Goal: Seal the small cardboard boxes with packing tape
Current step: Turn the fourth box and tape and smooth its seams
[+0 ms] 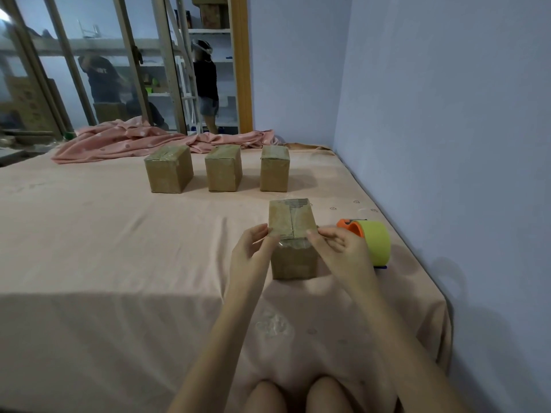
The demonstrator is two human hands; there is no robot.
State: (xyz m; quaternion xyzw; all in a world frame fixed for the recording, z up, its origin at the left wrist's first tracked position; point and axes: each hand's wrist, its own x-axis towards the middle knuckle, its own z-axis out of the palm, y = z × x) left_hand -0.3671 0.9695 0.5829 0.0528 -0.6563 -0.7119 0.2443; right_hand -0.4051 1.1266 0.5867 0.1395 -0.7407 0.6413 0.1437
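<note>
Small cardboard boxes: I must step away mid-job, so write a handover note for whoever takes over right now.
Left hand: fingers pinch the near top edge of the near box, on its left.
Right hand: pinches the same edge on its right, over clear tape along the top seam and down the front.
Tape dispenser: on the bed sheet, right of that box, untouched.
Done: three boxes in the far row look closed, with tape on top.
Left: press the tape flat on the near box; check all seams.
</note>
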